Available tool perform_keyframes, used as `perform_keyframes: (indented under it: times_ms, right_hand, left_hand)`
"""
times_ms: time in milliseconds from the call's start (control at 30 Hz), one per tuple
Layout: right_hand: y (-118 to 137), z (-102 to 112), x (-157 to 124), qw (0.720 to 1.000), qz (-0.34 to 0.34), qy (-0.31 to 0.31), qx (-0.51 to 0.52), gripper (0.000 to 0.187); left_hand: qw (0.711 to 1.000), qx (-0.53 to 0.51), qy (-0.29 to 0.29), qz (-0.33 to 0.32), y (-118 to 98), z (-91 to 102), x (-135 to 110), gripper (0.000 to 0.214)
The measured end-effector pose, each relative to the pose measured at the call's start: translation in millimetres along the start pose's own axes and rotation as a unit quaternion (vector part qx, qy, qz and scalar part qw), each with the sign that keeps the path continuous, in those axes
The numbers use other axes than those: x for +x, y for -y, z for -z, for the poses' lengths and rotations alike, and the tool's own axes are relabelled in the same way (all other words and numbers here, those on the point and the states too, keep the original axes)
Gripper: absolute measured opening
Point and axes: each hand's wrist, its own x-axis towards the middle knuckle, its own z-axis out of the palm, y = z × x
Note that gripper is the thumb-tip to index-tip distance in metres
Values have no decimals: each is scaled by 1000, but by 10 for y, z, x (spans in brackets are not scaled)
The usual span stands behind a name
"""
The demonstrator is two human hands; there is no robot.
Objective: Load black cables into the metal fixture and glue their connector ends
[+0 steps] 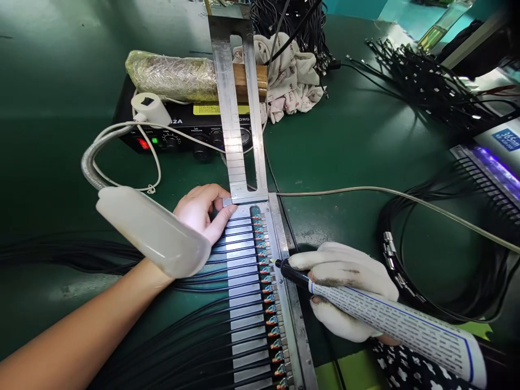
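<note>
My bare left hand (205, 211) grips the upper left corner of a metal fixture (244, 260), its thumb on top and the fingers curled by the edge. Across the fixture lie several black cables (215, 300), ending in a column of small connectors with coloured wires (269, 309). My right hand (349, 287), in a stained white glove, is closed around a thick pen-shaped tool (390, 322) with a black front and a printed white barrel. The tool's tip is at the connector column, near its middle; whether it touches cannot be told. A slotted metal frame (225, 103) extends beyond the fixture's far end.
A white lamp (154, 233) on a flexible neck hangs over my left wrist. Behind stands a black control box (182, 132) with a wrapped roll (174, 76) on top. Cable bundles (430, 81) and a lit device marked 365nm (493, 168) are on the right.
</note>
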Motion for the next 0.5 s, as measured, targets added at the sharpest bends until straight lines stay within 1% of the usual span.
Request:
perform_keyframes:
  times_ms: [67, 200, 300, 500]
  right_hand:
    - [31, 37, -7, 1000, 2, 3, 10, 15]
    - [97, 81, -54, 1000, 0, -5, 10, 20]
    - [99, 46, -97, 1000, -11, -12, -11, 19]
    - [56, -18, -67, 1000, 3, -2, -22, 12]
  left_hand:
    - [1000, -1, -2, 5, -4, -2, -1, 24]
    - [1000, 3, -8, 10, -7, -4, 10, 21]
    - [1000, 5, -11, 8, -9, -4, 18, 21]
    - [1000, 3, -8, 7, -19, 3, 10, 23]
